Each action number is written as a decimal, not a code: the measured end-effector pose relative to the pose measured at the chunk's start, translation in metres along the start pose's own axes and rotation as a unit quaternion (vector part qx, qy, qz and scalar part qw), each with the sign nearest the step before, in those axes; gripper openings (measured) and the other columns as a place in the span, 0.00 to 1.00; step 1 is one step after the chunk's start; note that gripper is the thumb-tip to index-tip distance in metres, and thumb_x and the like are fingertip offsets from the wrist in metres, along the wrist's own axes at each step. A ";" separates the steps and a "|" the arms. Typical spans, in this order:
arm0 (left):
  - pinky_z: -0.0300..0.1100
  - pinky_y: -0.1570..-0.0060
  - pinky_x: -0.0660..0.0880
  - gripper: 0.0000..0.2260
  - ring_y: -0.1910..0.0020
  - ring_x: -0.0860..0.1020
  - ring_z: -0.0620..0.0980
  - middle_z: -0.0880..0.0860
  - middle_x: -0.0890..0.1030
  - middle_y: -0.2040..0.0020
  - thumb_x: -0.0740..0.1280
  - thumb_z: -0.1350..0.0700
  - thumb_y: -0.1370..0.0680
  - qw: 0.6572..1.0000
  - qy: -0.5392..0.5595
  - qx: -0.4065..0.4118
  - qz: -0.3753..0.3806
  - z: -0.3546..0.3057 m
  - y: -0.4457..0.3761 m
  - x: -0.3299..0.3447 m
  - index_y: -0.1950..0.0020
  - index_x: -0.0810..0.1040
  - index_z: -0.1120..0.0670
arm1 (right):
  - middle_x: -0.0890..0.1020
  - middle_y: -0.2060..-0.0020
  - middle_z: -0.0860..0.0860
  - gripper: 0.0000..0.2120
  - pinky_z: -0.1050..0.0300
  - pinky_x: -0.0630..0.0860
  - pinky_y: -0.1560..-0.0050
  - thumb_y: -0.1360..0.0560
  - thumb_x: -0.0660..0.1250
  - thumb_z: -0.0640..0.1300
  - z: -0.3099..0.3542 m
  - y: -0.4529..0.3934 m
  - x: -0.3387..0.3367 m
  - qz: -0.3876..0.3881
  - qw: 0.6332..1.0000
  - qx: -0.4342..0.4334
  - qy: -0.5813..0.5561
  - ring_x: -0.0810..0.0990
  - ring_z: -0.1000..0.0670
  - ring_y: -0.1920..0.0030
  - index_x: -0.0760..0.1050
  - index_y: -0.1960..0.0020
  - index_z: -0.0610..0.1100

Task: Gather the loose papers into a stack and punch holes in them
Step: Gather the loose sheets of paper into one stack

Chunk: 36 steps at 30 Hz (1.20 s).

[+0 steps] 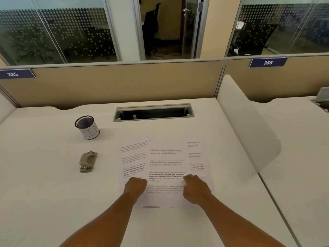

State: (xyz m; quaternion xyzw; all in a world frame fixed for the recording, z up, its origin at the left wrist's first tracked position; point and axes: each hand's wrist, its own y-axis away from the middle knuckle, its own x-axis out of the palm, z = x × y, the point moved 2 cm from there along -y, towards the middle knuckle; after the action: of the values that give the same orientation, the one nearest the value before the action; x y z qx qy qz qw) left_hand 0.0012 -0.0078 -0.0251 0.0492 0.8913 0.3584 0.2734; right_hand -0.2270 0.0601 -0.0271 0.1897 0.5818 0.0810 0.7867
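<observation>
Three printed sheets lie fanned and overlapping on the white desk (pixel 53 184): a left sheet (pixel 132 157), a middle sheet (pixel 166 163) on top, and a right sheet (pixel 196 155). My left hand (pixel 135 186) has its fingers curled at the middle sheet's left edge. My right hand (pixel 195 188) has curled fingers at that sheet's right edge. The sheet's near edge casts a thin shadow, so it looks slightly raised. A grey metal hole punch (pixel 88 161) sits about a hand's width left of the papers, untouched.
A black mesh pen cup (pixel 87 129) with a white label stands behind the punch. An open cable tray slot (pixel 154 113) is set into the desk behind the papers. A white curved divider (pixel 249 131) bounds the desk on the right, and a beige partition (pixel 124 84) at the back.
</observation>
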 end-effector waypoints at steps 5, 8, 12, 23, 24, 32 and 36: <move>0.41 0.63 0.72 0.11 0.63 0.76 0.52 0.57 0.81 0.57 0.68 0.57 0.23 0.994 0.105 -0.026 0.032 -0.004 0.005 0.005 0.46 0.80 0.63 | 0.73 0.36 0.50 0.19 0.51 0.72 0.39 0.23 0.57 0.45 -0.001 -0.002 0.000 -0.007 1.000 0.000 -0.005 0.71 0.47 0.37 0.67 0.33 0.45; 0.43 0.54 0.71 0.14 0.62 0.74 0.48 0.55 0.79 0.55 0.69 0.50 0.22 0.987 0.139 -0.031 0.073 -0.008 0.010 0.010 0.46 0.77 0.60 | 0.74 0.36 0.50 0.20 0.51 0.72 0.38 0.23 0.57 0.45 -0.003 -0.004 0.001 -0.012 1.000 0.001 -0.008 0.72 0.47 0.36 0.68 0.31 0.45; 0.43 0.54 0.72 0.15 0.59 0.76 0.50 0.54 0.80 0.55 0.71 0.45 0.24 0.982 0.162 -0.014 0.098 -0.015 0.012 0.016 0.47 0.78 0.56 | 0.74 0.35 0.50 0.21 0.52 0.71 0.37 0.24 0.58 0.45 -0.006 -0.006 -0.001 -0.008 1.000 -0.003 -0.002 0.74 0.47 0.36 0.68 0.31 0.46; 0.45 0.59 0.79 0.11 0.51 0.83 0.55 0.56 0.84 0.43 0.67 0.62 0.21 0.980 0.160 0.055 0.108 -0.028 0.005 0.015 0.38 0.78 0.56 | 0.78 0.40 0.51 0.18 0.53 0.73 0.41 0.25 0.58 0.44 -0.011 -0.017 -0.008 -0.011 1.000 0.015 -0.016 0.77 0.47 0.41 0.74 0.37 0.47; 0.45 0.58 0.79 0.11 0.51 0.83 0.55 0.56 0.84 0.44 0.66 0.63 0.21 0.981 0.149 0.061 0.106 -0.028 0.005 0.014 0.39 0.79 0.55 | 0.78 0.41 0.51 0.17 0.54 0.73 0.42 0.26 0.59 0.44 -0.011 -0.019 -0.009 -0.009 1.000 0.018 -0.021 0.78 0.47 0.42 0.75 0.38 0.47; 0.54 0.49 0.81 0.12 0.49 0.83 0.57 0.54 0.84 0.45 0.67 0.63 0.20 0.981 0.140 0.049 0.122 -0.029 -0.004 0.005 0.38 0.79 0.53 | 0.71 0.30 0.47 0.26 0.51 0.68 0.34 0.23 0.62 0.51 -0.012 -0.035 -0.022 -0.043 0.977 0.093 -0.187 0.70 0.45 0.31 0.65 0.28 0.43; 0.58 0.45 0.80 0.13 0.46 0.83 0.59 0.55 0.84 0.43 0.66 0.62 0.20 0.975 0.156 0.045 0.153 -0.034 -0.007 -0.002 0.36 0.78 0.54 | 0.74 0.34 0.45 0.29 0.53 0.74 0.44 0.25 0.64 0.51 -0.013 -0.045 -0.035 -0.031 0.941 0.158 -0.299 0.75 0.45 0.38 0.64 0.29 0.40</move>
State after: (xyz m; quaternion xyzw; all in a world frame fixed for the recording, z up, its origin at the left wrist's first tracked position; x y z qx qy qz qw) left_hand -0.0137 -0.0344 -0.0092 0.1405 0.9200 0.3589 0.0706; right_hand -0.2539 0.0096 -0.0173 0.3093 0.3305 -0.0966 0.8865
